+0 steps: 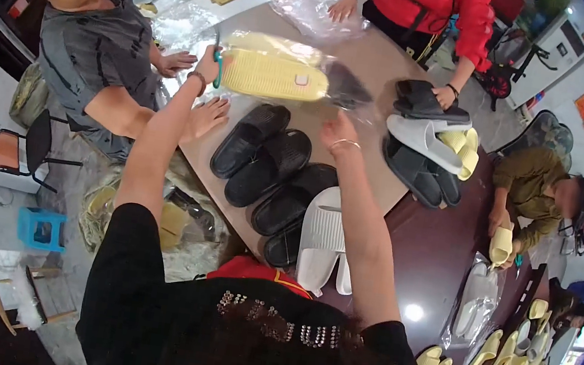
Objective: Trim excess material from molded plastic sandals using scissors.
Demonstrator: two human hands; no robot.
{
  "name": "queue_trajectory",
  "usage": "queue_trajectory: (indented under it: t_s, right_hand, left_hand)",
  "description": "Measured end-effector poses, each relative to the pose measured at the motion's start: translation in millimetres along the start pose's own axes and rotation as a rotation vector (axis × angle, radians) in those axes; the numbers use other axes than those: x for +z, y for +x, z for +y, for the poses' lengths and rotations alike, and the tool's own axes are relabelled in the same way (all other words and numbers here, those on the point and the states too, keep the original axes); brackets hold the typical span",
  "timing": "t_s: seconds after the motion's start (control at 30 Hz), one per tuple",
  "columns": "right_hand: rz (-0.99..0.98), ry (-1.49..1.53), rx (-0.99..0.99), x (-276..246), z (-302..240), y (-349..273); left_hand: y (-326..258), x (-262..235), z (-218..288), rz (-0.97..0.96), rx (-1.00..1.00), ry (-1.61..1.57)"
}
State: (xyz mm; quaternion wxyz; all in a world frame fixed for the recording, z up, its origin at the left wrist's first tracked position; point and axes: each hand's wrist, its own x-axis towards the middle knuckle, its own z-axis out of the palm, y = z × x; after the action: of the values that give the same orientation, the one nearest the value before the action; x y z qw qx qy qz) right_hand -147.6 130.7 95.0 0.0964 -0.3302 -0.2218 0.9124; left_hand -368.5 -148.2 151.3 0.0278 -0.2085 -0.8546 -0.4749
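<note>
I'm likely bagging, left grip [208,68] closed on teal scissors [219,68], right grip [338,131] apparently pinching clear bag [359,105] around yellow slippers [265,78]; next needs tautness.

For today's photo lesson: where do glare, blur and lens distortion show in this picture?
Head view: white glare spot on the dark red table; head view: bright glints on the clear plastic sheeting; head view: the dark patch right of the yellow slippers looks soft, cause unclear; head view: fisheye bending toward the rim, black corners.
</note>
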Motion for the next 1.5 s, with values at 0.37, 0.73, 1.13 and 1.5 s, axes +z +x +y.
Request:
queue_trajectory:
  t_s: [0.37, 0.73, 1.13, 1.5]
  right_hand:
    - [0.346, -0.491, -0.476, -146.3, -7.7, -204.2]
    - [0.349, -1.603, -0.852, -206.0, 89.8, -220.4]
    - [0.281, -0.892, -0.664, -175.2, 89.5, -140.0]
    - [0.172, -0.029, -0.382, -152.2, 67.4, -176.2]
  left_hand:
    - [-42.6, 84.4, -37.3, 0.041, -0.118, -0.041]
    - [-194.2, 110.3, 35.2, -0.725, -0.187, -0.664]
    - [-271.6, 184.2, 71.4, -0.542, -0.308, -0.725]
    - [-251.5, 185.1, 74.8, -0.689, -0.368, -0.959]
